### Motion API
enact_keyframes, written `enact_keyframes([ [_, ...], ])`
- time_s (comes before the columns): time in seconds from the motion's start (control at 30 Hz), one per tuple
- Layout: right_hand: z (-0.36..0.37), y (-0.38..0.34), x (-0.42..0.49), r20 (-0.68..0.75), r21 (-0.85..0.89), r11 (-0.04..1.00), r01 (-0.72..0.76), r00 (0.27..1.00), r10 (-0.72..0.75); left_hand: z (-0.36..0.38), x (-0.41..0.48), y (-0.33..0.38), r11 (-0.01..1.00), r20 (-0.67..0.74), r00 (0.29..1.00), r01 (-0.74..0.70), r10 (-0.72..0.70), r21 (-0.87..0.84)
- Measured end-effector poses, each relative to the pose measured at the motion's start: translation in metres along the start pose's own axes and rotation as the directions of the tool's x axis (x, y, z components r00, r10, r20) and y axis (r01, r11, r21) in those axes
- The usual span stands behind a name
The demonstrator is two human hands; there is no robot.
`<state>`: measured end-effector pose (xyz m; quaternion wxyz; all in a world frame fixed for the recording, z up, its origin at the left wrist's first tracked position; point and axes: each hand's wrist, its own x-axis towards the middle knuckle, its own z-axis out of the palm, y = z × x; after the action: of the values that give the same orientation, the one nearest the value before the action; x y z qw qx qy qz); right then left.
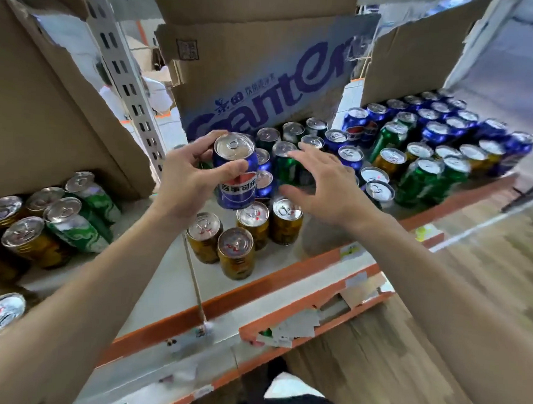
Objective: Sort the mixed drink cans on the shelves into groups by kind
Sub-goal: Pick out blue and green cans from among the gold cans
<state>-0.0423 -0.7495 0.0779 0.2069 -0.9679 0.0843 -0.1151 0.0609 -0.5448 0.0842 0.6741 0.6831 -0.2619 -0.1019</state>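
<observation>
Because the fingers (200,145) and thumb of the left hand (183,183) are curled round the blue can (234,173), pinching its wall just below the rim, that can is held upright and lifted clear of the shelf (164,276), above the front of the middle cluster. The grip leaves the top and the label free, which probably serves to check the kind before it is placed. Beside it the right hand (324,186) hovers palm down with its fingers (307,156) spread and loosely bent, holding nothing. It looks set to close on a green can (283,172) just under the fingertips, though whether it touches that can I cannot tell. Around this point blue and green cans stand mixed together against the printed cardboard box (264,79), so this patch is unsorted. Nearer the edge four gold cans (235,252) already stand as a group of their own. Well off to the right rear, a block of blue cans (436,131) seems the likely home for the held one, with green and gold cans in front of it.
</observation>
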Motion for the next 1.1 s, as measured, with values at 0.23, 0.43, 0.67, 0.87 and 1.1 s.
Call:
enact_keyframes([
  [0.23, -0.031, 0.029, -0.053, -0.088, -0.002, 0.986, -0.167, 0.982, 0.166, 0.054, -0.003, 0.007, 1.0, 0.155, 0.988, 0.012, -0.009, -0.021],
  [0.43, -0.06, 0.067, -0.079, -0.149, -0.008, 0.977, -0.213, 0.966, 0.21, 0.111, -0.001, 0.014, 0.998, 0.25, 0.968, 0.027, -0.013, -0.055],
  [0.67, -0.091, 0.131, -0.092, -0.18, -0.003, 0.979, -0.204, 0.963, 0.2, 0.183, 0.012, 0.027, 1.0, 0.341, 0.94, 0.002, -0.007, 0.014],
  [0.87, -0.132, 0.202, -0.102, -0.167, -0.028, 0.981, -0.192, 0.968, 0.185, 0.26, 0.033, 0.03, 1.0, 0.254, 0.967, -0.02, 0.017, 0.01],
  [1.1, -0.175, 0.282, -0.109, -0.135, -0.056, 0.989, -0.137, 0.983, 0.128, 0.34, 0.055, 0.019, 1.0, 0.085, 0.996, -0.011, 0.011, -0.006],
])
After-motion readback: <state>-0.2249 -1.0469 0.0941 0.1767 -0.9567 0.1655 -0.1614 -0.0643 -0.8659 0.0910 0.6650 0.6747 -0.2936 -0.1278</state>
